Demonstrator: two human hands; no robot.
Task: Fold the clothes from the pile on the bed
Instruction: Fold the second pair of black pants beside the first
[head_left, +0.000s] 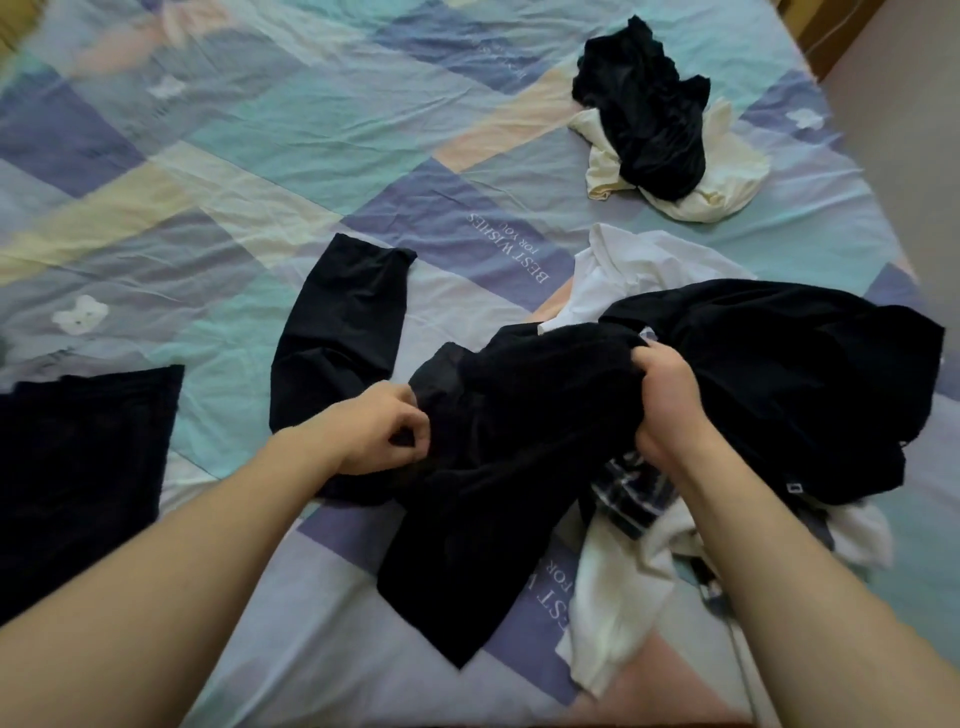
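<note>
Gripping a black garment (483, 467) with curled fingers, the left hand (376, 431) and right hand (667, 400) lift it from the pile (753, 395) on the bed (260, 156). One dark piece (78, 467) lies flat at left (probably folded); most remains.

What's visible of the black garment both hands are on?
The black garment is thin, soft-looking fabric, crumpled and unfolded. One leg or sleeve stretches flat across the bedsheet to the upper left; another end trails toward the viewer. The left hand pinches its near edge, the right hand grips a bunched fold. Its right side lies against the pile of dark and white clothes.
</note>
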